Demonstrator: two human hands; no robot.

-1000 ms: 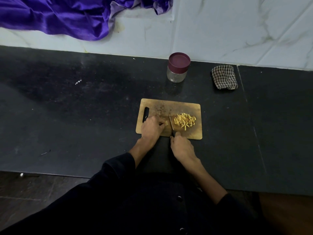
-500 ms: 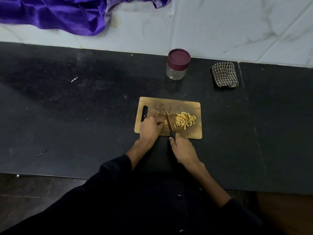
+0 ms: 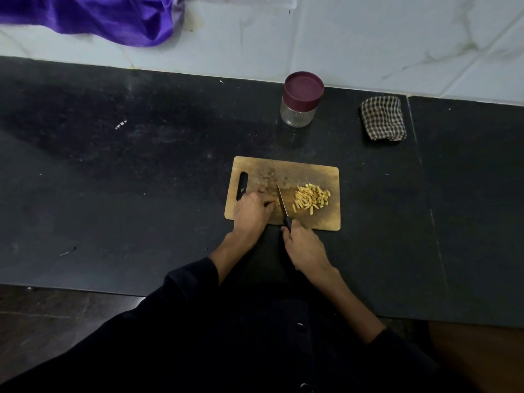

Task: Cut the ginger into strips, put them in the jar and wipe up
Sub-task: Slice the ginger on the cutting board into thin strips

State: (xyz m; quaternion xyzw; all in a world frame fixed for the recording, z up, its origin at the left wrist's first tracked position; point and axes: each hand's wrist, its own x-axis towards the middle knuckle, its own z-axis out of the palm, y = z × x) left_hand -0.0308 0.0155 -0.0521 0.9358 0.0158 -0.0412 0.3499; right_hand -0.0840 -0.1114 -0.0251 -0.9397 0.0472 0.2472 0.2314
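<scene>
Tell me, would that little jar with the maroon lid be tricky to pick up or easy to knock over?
The jar looks like clear glass, so probably smooth, maybe slippery, and breakable if dropped. It appears empty, so likely light. It is squat and wide under its maroon lid, so a nudge would probably slide it on the dark counter rather than tip it.

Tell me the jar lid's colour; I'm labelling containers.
Dark maroon; the lid sits on the clear glass jar, shown in the head view.
</scene>
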